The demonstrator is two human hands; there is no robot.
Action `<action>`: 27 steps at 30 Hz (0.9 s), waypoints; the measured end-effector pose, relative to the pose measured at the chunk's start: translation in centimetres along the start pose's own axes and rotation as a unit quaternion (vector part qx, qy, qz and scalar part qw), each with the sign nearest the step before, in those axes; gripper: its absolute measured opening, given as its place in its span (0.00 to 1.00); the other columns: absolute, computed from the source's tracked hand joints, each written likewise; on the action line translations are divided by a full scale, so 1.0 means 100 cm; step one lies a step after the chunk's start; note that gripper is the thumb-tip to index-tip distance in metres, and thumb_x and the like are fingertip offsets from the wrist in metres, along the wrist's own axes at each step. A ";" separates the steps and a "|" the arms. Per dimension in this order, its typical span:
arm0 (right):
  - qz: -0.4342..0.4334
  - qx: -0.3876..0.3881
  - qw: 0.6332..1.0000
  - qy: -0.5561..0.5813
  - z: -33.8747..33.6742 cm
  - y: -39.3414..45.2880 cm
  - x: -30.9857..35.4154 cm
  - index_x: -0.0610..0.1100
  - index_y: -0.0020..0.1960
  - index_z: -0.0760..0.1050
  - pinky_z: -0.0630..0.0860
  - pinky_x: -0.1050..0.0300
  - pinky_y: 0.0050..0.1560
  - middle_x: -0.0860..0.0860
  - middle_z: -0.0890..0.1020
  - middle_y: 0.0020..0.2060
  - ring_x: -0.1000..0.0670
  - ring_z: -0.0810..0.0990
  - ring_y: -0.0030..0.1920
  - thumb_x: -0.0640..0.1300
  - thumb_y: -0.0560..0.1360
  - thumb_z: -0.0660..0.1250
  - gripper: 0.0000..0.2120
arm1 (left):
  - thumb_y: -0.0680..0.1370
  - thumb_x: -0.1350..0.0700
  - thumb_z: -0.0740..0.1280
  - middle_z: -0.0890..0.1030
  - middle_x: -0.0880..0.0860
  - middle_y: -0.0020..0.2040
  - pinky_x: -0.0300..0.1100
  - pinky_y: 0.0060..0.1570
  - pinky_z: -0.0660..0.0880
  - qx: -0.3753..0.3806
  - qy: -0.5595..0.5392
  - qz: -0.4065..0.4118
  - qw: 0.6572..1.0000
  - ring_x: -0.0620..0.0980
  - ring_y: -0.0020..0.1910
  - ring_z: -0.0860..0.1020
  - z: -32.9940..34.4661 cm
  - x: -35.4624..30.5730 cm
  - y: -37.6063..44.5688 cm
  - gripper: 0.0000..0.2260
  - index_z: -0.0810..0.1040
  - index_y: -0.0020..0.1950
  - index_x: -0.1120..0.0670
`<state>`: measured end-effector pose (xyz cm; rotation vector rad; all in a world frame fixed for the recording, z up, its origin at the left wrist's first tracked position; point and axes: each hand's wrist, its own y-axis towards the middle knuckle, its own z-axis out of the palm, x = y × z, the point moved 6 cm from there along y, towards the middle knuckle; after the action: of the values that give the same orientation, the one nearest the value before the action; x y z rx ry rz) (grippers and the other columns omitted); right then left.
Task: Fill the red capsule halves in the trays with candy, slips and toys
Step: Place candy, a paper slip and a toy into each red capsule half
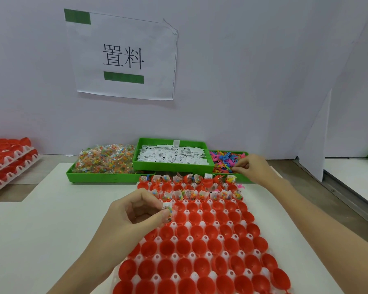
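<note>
Left hand [136, 211] mid-frame, fingers curled, thumb and forefinger pinching. Right hand [254, 166] centre right, arm outstretched, fingertips [237, 166] bunched, pinching.

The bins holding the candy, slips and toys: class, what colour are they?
Green, all three bins, seen best in the head view.

A white sheet [123, 56] taped to the wall reads "置料" in large black characters, above a green tape strip. The slips [170, 154] in the middle green tray carry small black print, too small to read. No other text is legible.
</note>
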<state>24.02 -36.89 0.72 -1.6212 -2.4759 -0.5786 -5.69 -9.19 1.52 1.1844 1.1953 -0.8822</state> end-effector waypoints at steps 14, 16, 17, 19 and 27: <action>0.008 0.091 0.991 -0.097 -0.008 0.005 0.010 0.43 0.58 0.84 0.76 0.53 0.56 0.46 0.82 0.59 0.46 0.81 0.55 0.42 0.79 0.71 0.09 | 0.69 0.54 0.79 0.86 0.57 0.41 0.37 0.46 0.81 -0.008 0.008 -0.005 1.000 0.54 0.42 0.86 -0.002 -0.001 0.000 0.07 0.83 0.41 0.54; -0.001 0.099 0.987 -0.124 -0.008 0.007 0.012 0.42 0.56 0.84 0.74 0.56 0.53 0.46 0.83 0.58 0.48 0.80 0.52 0.43 0.79 0.71 0.08 | 0.70 0.55 0.79 0.86 0.57 0.41 0.36 0.46 0.81 -0.009 0.012 -0.005 1.000 0.54 0.42 0.86 -0.002 -0.001 0.000 0.07 0.83 0.41 0.54; 0.000 0.101 0.986 -0.129 -0.008 0.008 0.012 0.41 0.55 0.84 0.72 0.57 0.50 0.45 0.84 0.56 0.50 0.78 0.49 0.42 0.79 0.71 0.07 | 0.70 0.55 0.79 0.86 0.57 0.41 0.36 0.47 0.81 -0.009 0.015 -0.006 1.000 0.54 0.42 0.86 -0.002 0.000 0.000 0.07 0.83 0.41 0.54; 0.004 0.108 0.986 -0.129 -0.007 0.010 0.010 0.40 0.54 0.83 0.69 0.59 0.48 0.44 0.84 0.56 0.50 0.78 0.49 0.41 0.80 0.70 0.06 | 0.69 0.55 0.79 0.86 0.57 0.41 0.36 0.46 0.81 -0.009 0.014 -0.008 1.000 0.54 0.42 0.86 -0.002 0.000 0.000 0.07 0.83 0.41 0.54; 0.009 0.144 0.987 -0.068 -0.011 0.008 0.003 0.44 0.58 0.84 0.75 0.54 0.59 0.45 0.80 0.65 0.47 0.80 0.59 0.41 0.82 0.66 0.09 | 0.69 0.56 0.79 0.86 0.58 0.40 0.35 0.44 0.80 -0.009 0.005 -0.012 1.000 0.54 0.41 0.86 -0.004 -0.001 0.001 0.06 0.83 0.41 0.54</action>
<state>24.50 -36.74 1.99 -1.6135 -2.4924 -0.1002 -5.68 -8.82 1.61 1.1624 1.2251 -0.8822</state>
